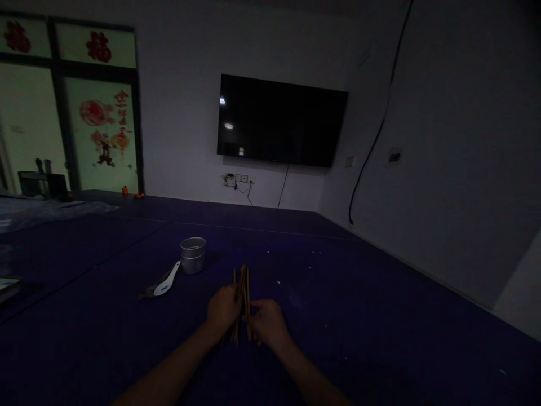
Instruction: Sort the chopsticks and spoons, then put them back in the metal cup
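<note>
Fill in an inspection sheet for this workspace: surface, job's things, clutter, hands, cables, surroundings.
Surface: dark purple mat, scattered white specks.
Job's things: bundle of chopsticks, ends pointing away from the person.
Clutter: metal cup; white spoon lying beside it, not touching; a dark item by the spoon, too dim to name.
Hands: left hand and right hand both closed on the bundle.
Cables: black cable down the right wall; wires at the wall socket.
Surroundings: television, dark, wall-mounted; window with red decorations.
</note>
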Motion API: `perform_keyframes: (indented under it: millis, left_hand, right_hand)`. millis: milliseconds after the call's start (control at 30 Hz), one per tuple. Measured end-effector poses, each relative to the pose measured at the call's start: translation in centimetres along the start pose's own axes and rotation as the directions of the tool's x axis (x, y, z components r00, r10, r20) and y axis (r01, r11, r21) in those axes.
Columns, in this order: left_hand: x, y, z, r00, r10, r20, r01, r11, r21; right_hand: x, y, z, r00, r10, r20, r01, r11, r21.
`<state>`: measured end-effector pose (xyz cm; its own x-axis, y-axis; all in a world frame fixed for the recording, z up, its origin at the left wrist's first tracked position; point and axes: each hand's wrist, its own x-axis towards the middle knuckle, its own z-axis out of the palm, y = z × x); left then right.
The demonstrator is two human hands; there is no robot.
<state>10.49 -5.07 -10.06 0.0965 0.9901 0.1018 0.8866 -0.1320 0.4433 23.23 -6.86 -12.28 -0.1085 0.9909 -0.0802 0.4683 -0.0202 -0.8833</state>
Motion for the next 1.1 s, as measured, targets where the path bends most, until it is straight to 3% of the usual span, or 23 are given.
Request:
perform_keyframes:
  millis: [300, 533, 700, 900, 1100]
  left_hand:
    - [0.0, -0.2, -0.2, 0.999, -0.030, -0.039, 0.033, 0.997, 0.067]
    - [0.1, -0.5, -0.5, 0.994, -0.097, -0.058, 0.105, 0.980, 0.167]
    - [0.1, -0.6, -0.6, 0.992, -0.117, -0.056, 0.126, 0.969, 0.214]
    - [-0.2, -0.4, -1.0, 0.992, -0.125, -0.024, 0.127, 0.955, 0.268]
    - [-0.3, -0.4, -1.0, 0.996, -0.089, -0.009, 0.088, 0.950, 0.300]
  right_hand:
    - [-0.6, -0.6, -0.3, 0.999, -0.027, -0.036, 0.023, 0.994, -0.111]
    - [0.0, 0.5, -0.3, 0.984, -0.156, -0.089, 0.130, 0.959, -0.250]
    - [-0.4, 0.4, -0.4, 0.948, -0.299, -0.114, 0.229, 0.884, -0.408]
    - [-1.2, -0.5, -0.8, 0.944, -0.311, -0.113, 0.213, 0.832, -0.512]
    - [-1.2, -0.4, -1.5, 0.929, -0.319, -0.190, 0.175, 0.829, -0.532]
